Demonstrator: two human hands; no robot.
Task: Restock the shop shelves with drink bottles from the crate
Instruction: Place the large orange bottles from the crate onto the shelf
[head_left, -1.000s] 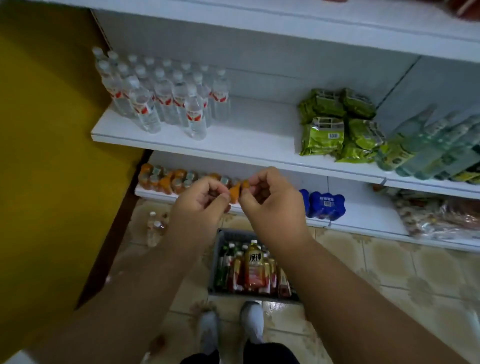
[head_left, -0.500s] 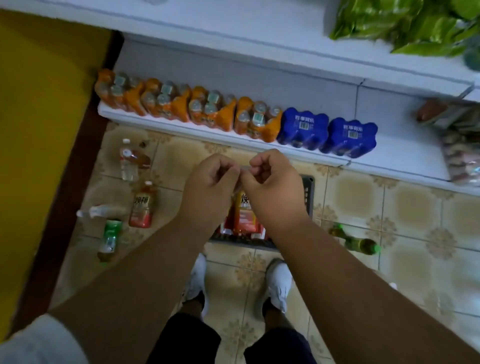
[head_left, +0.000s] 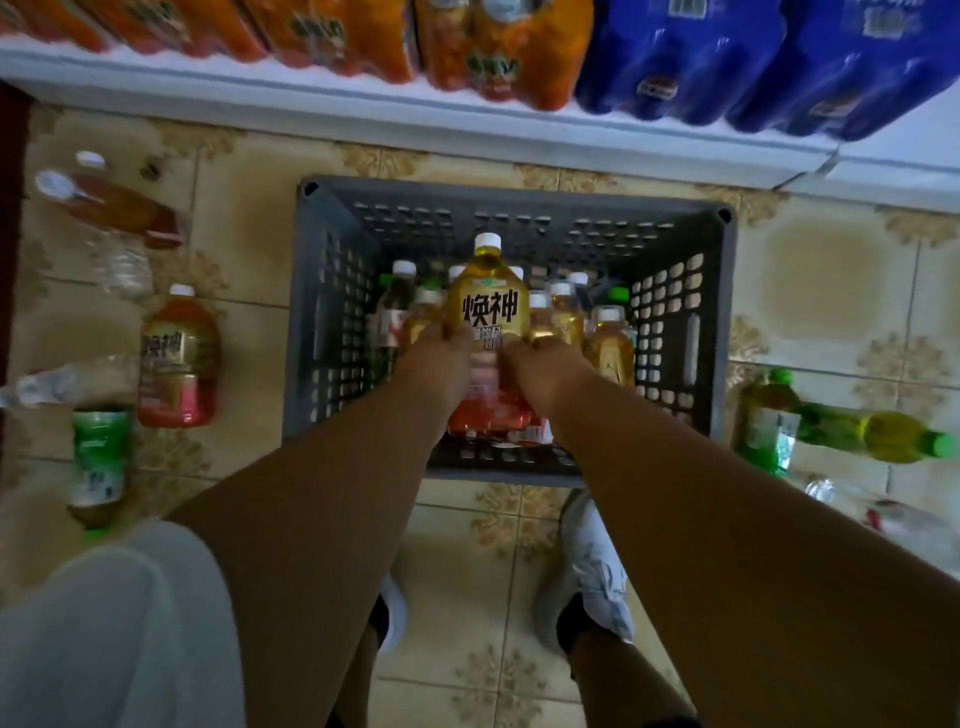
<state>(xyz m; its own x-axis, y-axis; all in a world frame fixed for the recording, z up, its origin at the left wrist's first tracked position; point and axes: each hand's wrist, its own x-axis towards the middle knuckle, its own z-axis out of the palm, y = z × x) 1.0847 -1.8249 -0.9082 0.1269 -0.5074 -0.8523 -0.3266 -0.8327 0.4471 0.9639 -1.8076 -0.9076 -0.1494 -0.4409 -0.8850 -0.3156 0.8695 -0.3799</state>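
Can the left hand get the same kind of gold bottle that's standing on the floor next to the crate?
Probably yes: the gold bottle stands in the open left of the crate, nothing above it. But the left hand now grips a crate bottle.

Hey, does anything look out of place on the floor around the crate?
Yes. Loose bottles lie scattered on the tiles on both sides of the grey crate: a gold-label bottle on the left, a green-capped bottle on its side on the right.

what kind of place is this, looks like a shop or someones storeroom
Most likely a small shop. A white shelf carries shrink-wrapped orange multipacks and blue multipacks, a grey crate on the tiled floor holds drink bottles, and both hands grip a large gold-labelled bottle.
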